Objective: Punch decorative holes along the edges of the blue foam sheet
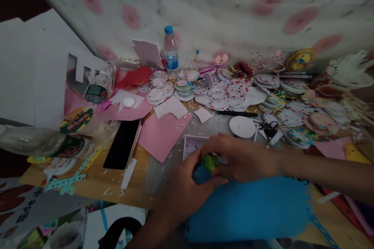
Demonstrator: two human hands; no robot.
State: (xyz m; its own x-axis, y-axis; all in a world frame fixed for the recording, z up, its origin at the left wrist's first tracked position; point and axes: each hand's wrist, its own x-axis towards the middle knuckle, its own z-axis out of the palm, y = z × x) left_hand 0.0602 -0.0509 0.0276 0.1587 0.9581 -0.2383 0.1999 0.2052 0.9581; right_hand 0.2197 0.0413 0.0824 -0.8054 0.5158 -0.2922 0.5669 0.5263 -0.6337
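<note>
A small lime-green tool [210, 162], which looks like a hole punch, sits at the far edge of a blue sheet [251, 210]. My right hand [238, 156] is closed over this tool from the right, its fingertips curled round it. From the left, my left hand [188, 186] pinches the sheet's edge beside the tool, thumb on top. Notches or small holes run along the sheet's right edge. Partly under my hands stands a shallow white tray [191, 142] with blue dots in it. My fingers hide the tool's jaws.
Many dotted paper discs [217, 91] are piled along the back near a water bottle [171, 52]. A phone [122, 144], pink paper [163, 136] and a lying bottle [37, 140] are to the left. A black pen [237, 113] and white disc [242, 126] lie beyond my hands.
</note>
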